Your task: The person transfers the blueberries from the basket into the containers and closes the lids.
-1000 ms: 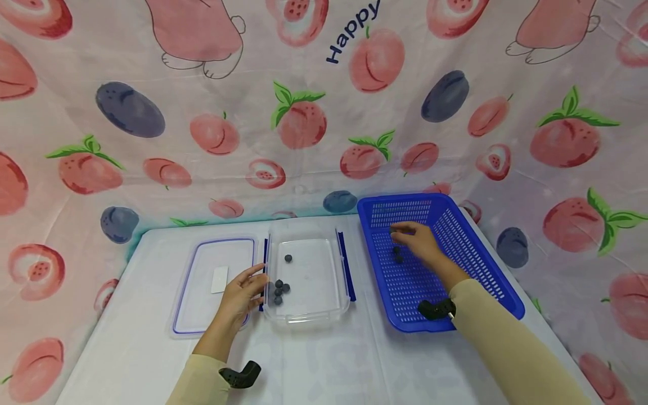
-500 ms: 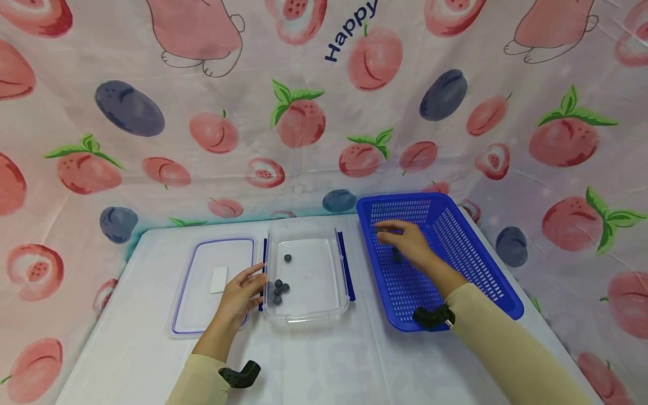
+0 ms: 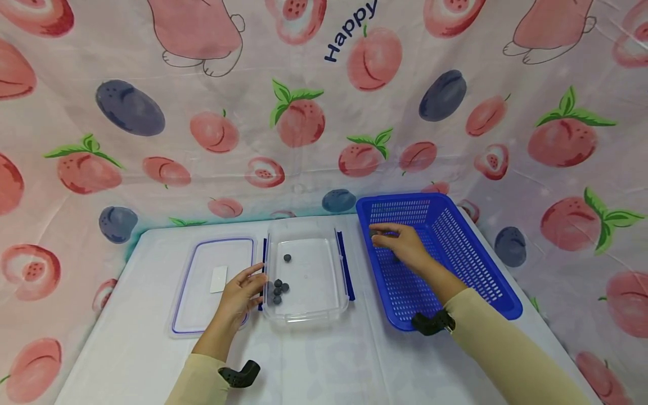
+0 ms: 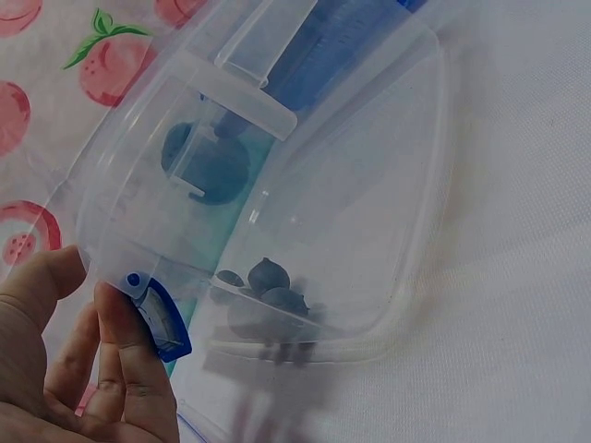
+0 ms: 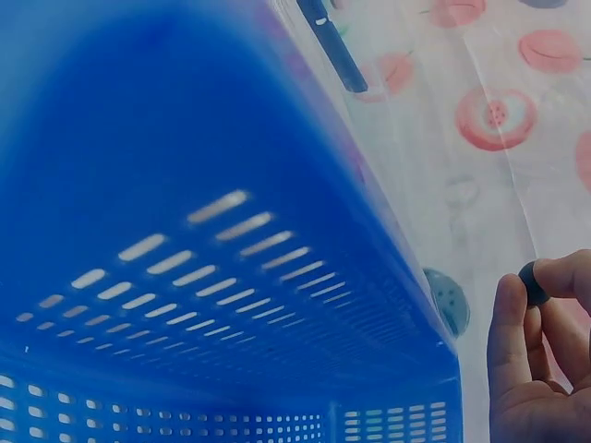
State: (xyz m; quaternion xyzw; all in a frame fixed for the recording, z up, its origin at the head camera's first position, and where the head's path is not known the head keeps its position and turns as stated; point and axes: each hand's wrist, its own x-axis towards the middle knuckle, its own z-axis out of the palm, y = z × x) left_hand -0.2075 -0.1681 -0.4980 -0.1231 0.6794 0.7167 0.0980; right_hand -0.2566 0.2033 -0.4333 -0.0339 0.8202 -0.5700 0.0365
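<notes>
My right hand (image 3: 405, 246) pinches a blueberry (image 5: 533, 283) between thumb and fingertips, over the left side of the blue basket (image 3: 458, 225). Under that hand in the head view, a dark berry in the basket is mostly hidden. A clear plastic container (image 3: 314, 275) stands at the middle of the table with its blue side latches hanging down. My left hand (image 3: 240, 295) holds its left side, thumb and fingers at the wall beside a blue latch (image 4: 164, 318). Inside lie several blueberries (image 3: 278, 291) clustered at the near left, and a single blueberry (image 3: 287, 258) farther back.
Left of the container, a clear lid (image 3: 194, 287) with a blue seal and a white label (image 3: 219, 279) lies flat on the white-covered table (image 3: 324, 365). Behind the table hangs a fruit-printed cloth (image 3: 298, 185). The basket's raised rim stands between the right hand and the container.
My right hand has moved left across the basket with the blueberry, toward its left rim. My left hand and the container have stayed in place.
</notes>
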